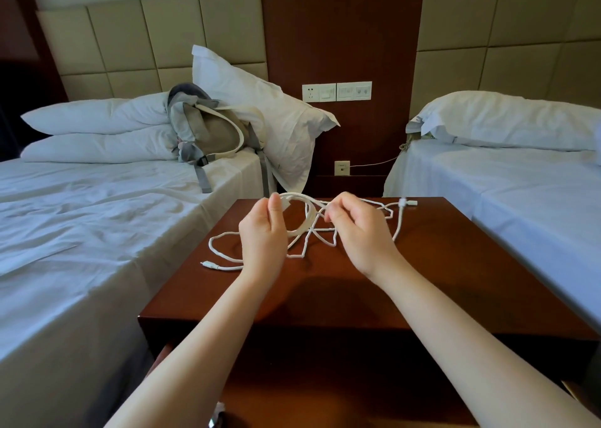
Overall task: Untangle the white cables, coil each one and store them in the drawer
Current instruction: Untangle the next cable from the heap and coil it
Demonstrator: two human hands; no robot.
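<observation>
Left hand (263,232): pinching the top of a few round loops of thin white cable (310,214) between thumb and curled fingers, loops held upright just above the dark red-brown wooden nightstand top (439,265). Right hand (359,232): nipping a single strand just beside those loops, fingertips closed on it. Rest of the thin white cable lying loose and crossed on the wood, between and beyond the hands; one plug end (208,265) at the near left, another (408,203) by the far right edge.

Judged mid-untangle, first coil only started. To do it well:

- Hold the loops firm, not crushed.
- Draw the strand through the crossings slowly with the right hand, following it towards its free plug rather than tugging at the middle.
- Stop at any snag and lift the overlying strand clear instead of pulling tighter.
- Lay each new turn the same size as the others.
- Mind the far plug, likely to slide off the edge if dragged.

Drawer not clearly made out below the top; cannot tell whether open.
</observation>
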